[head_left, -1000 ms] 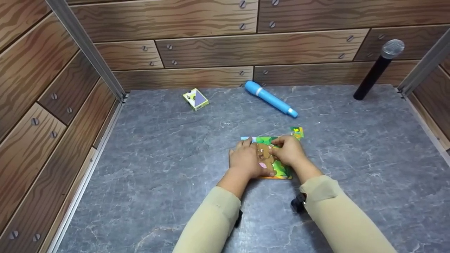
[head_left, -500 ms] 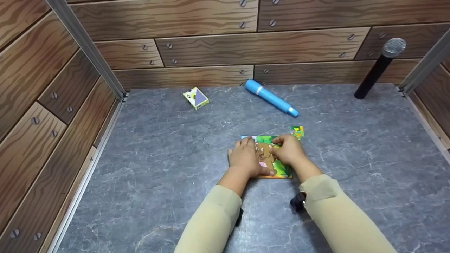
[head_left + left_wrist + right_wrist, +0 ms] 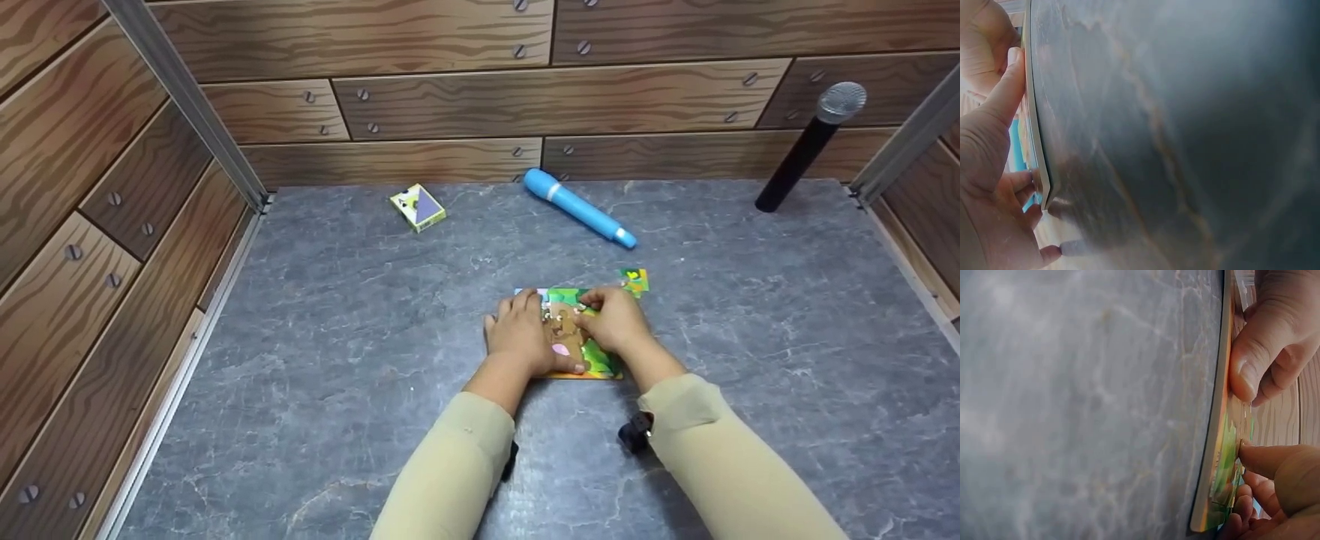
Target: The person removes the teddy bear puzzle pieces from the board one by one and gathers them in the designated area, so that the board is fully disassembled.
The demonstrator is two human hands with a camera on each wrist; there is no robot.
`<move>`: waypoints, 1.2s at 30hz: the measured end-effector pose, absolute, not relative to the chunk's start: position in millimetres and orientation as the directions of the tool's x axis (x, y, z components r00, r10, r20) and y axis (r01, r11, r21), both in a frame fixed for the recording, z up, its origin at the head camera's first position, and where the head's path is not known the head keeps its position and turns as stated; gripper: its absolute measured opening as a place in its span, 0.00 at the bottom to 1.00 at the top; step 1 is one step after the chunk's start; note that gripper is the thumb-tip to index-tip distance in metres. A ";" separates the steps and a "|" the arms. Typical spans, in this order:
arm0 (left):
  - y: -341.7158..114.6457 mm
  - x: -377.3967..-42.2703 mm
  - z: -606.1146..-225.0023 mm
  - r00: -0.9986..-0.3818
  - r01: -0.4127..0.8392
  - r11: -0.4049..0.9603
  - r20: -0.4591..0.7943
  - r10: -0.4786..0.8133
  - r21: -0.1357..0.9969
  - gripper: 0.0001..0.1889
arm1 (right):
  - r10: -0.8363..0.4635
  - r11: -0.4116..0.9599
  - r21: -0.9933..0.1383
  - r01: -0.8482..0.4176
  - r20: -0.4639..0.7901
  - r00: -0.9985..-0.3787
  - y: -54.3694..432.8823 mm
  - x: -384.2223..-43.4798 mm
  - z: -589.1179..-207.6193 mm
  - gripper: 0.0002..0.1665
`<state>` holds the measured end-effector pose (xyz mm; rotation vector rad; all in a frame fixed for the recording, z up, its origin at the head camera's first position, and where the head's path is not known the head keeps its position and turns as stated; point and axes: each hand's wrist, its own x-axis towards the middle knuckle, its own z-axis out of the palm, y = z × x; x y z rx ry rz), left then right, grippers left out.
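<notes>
A small jigsaw puzzle [image 3: 600,358] with a brown bear on a green background lies flat on the grey table. My left hand [image 3: 517,337] rests on its left part, fingers spread toward the far edge and thumb along the near side. The left wrist view shows the left thumb [image 3: 1009,87] lying on the puzzle by its edge. My right hand [image 3: 619,322] is at the upper right part, thumb and forefinger pinching a puzzle piece by the bear's head, mostly hidden by the fingers. A loose puzzle piece [image 3: 634,280] lies just beyond the right hand.
A blue microphone-shaped object [image 3: 579,208] lies behind the puzzle. Left of it is a small card box [image 3: 418,208]. A black microphone [image 3: 802,154] with a silver head stands at the back right. Wood-patterned walls [image 3: 442,105] enclose the table.
Both hands stay nearly in place on the puzzle. The bear's head area beside the left fingers now catches a pale glare. The loose piece has not moved.
</notes>
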<state>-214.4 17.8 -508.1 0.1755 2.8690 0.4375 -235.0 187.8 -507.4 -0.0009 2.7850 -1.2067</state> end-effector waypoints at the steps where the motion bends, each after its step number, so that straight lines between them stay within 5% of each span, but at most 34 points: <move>1: 17.7 -213.9 -507.7 -0.966 0.084 0.947 -0.207 0.153 0.309 0.75 | -0.043 0.690 -0.723 0.036 -0.091 -0.995 187.3 -234.7 -506.9 0.18; 21: 17.3 -214.7 -509.9 -0.967 0.075 0.937 -0.203 0.152 0.342 0.74 | -0.153 0.661 -0.744 -0.100 -0.003 -0.988 192.1 -238.4 -507.6 0.29; 30: 16.6 -214.6 -509.8 -0.968 0.077 0.941 -0.200 0.149 0.330 0.74 | -0.268 0.817 -0.519 -0.251 0.043 -0.962 192.6 -235.4 -506.6 0.28; 36: 16.9 -213.6 -509.1 -0.968 0.077 0.939 -0.200 0.150 0.336 0.73 | -0.275 0.810 -0.520 -0.270 0.070 -0.959 199.1 -234.8 -504.5 0.29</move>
